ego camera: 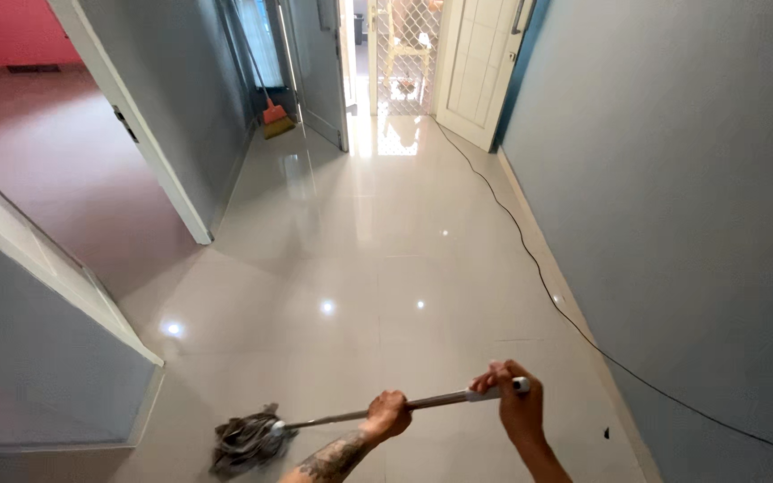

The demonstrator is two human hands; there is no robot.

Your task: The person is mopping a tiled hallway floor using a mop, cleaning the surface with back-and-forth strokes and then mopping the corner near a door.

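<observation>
A mop lies low across the bottom of the view, its metal handle [333, 418] running left to a grey stringy mop head [243, 440] on the glossy tiled floor. My left hand [386, 415] grips the handle near its middle, a tattooed forearm below it. My right hand [513, 407] is closed around the white top end of the handle, farther right.
A hallway of shiny beige tiles [360, 259] runs ahead. A black cable [530, 255] trails along the right wall. Open doorways stand on the left, and a broom [275, 116] leans by the far door. A white door [480, 63] and grille are at the end.
</observation>
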